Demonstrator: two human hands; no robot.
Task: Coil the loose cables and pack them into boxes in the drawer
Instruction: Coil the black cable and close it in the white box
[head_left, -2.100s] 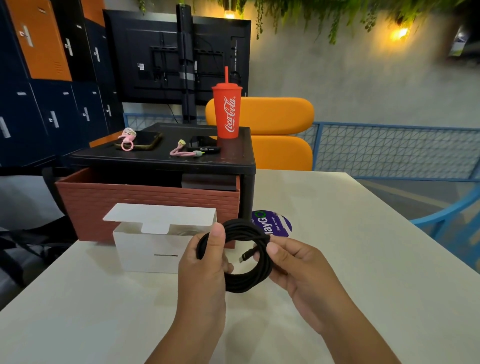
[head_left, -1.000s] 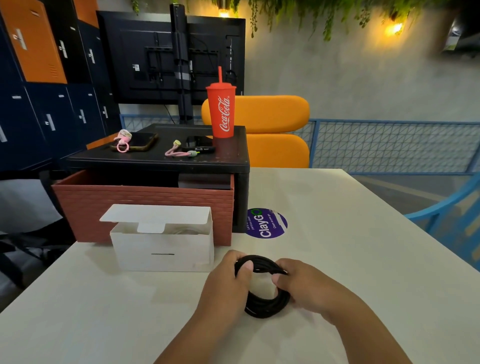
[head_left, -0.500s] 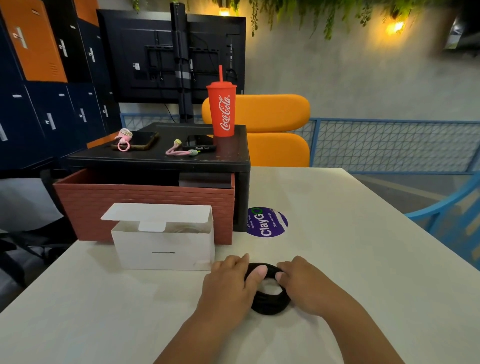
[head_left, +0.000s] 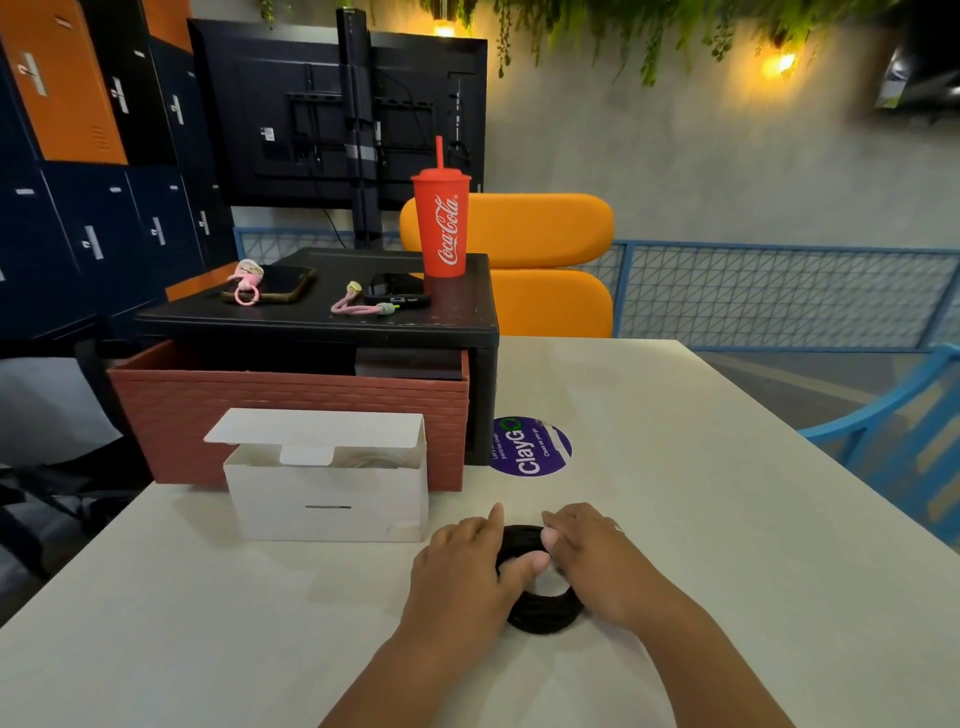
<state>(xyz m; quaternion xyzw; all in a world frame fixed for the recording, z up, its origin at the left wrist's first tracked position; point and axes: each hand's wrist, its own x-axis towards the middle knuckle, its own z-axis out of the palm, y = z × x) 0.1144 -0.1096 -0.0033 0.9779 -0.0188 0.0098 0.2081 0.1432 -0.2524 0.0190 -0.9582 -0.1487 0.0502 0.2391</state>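
Item: black cable coil (head_left: 545, 616), wound into a tight ring, lying flat on the white table (head_left: 753, 545) between the two hands.

Left hand (head_left: 462, 569): holds the ring's left side, thumb set into the central hole, fingers laid over the outer rim.

Right hand (head_left: 597, 558): rests on the ring's right side, thumb against the far arc. The back of the hand hides the fingers, so whether they curl round the cable or only press on it cannot be told.

Beyond the left hand, to its left: white cardboard box (head_left: 327, 499), lid flap open and folded back; contents indistinct.

Behind the box: brick-patterned red drawer (head_left: 291, 415), pulled out from a black stand (head_left: 322, 325).

Straight beyond both hands: round purple sticker (head_left: 530, 447) on the table, beside the stand's corner.

On the stand's top, well beyond the hands: red cup (head_left: 441, 228) with straw; two phones (head_left: 275, 280), each with a pink strap.
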